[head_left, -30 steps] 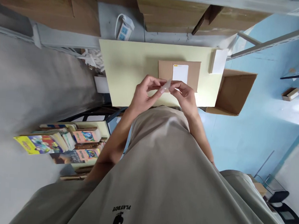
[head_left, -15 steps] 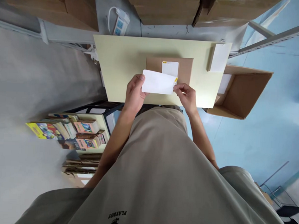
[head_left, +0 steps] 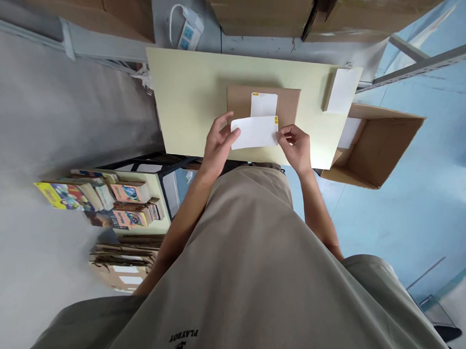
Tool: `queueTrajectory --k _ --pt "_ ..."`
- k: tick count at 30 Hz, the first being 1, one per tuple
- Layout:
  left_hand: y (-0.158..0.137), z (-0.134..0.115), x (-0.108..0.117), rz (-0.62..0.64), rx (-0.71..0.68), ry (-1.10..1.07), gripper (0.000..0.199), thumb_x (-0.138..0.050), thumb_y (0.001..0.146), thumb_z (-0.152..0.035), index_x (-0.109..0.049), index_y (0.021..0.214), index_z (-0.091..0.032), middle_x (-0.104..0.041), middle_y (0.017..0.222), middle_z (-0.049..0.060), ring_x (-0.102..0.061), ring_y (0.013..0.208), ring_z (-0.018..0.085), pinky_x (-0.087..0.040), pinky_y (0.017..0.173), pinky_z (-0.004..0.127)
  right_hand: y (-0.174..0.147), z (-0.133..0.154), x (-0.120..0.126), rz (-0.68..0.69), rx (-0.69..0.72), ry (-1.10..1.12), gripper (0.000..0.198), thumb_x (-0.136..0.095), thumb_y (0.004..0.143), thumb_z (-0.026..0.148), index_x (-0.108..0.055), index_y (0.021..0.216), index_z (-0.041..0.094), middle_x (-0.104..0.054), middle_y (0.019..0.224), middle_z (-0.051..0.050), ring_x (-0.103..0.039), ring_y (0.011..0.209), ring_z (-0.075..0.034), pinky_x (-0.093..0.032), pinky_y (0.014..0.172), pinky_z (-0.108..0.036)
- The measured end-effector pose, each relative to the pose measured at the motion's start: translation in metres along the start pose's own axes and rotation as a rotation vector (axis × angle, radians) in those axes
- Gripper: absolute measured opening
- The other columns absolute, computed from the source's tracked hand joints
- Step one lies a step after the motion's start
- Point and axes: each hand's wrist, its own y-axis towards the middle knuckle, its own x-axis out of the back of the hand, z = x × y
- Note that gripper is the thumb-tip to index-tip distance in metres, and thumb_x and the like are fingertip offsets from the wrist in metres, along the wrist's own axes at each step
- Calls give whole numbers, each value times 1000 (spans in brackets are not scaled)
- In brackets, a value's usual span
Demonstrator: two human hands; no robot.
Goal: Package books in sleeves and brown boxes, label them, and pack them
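A white label with a small yellow mark at its upper right corner is held level between my hands. My left hand pinches its left end, thumb on top, index finger raised off it. At the other end, the fingertips of my right hand are closed on the label's right edge. Beneath lies a flat brown cardboard box on the pale yellow table. Another white label, also with a yellow mark, is on the box, its lower part hidden by the held one.
A white stack or box stands at the table's right corner. An open cardboard box is right of the table. Behind are a power strip and large cartons. Books and flattened cardboard are at lower left.
The held label has moved slightly right and turned a little, its left end now lower and its right end higher. My left hand has shifted right and its index finger has lifted.
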Motion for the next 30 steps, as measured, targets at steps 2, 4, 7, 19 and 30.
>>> queueTrajectory --k 2,4,7,19,30 --pt "-1 8 2 26 -32 56 91 -86 95 -93 -61 163 -37 -82 141 12 -77 151 41 -65 126 60 5 8 9 20 77 -96 31 -80 103 55 -71 94 28 -77 98 -2 -75 95 -23 -69 96 -45" --pt "-3 13 3 48 -54 124 91 -84 96 -93 -60 164 -37 -82 134 12 -81 141 38 -68 120 57 12 19 18 57 175 -186 26 -82 104 51 -71 95 28 -78 103 -3 -75 97 -24 -69 98 -46" --pt "-4 16 2 84 -63 205 82 -80 101 -92 -64 156 -33 -82 120 10 -84 125 32 -71 109 49 26 35 26 124 300 -298 22 -83 106 47 -74 100 28 -79 109 -4 -77 101 -26 -70 100 -48" --pt "6 3 -6 -20 -139 233 64 -62 111 -93 -62 107 -29 -66 90 2 -71 86 18 -61 78 31 27 48 12 -30 307 -286 43 -70 116 73 -72 134 35 -78 133 -9 -77 129 -32 -72 107 -52" --pt "9 13 -4 40 -103 199 62 -61 113 -89 -65 110 -28 -72 94 4 -77 94 21 -67 88 35 -14 12 -18 -22 22 -21 57 -78 103 85 -77 102 28 -82 105 -6 -80 99 -25 -71 93 -44"
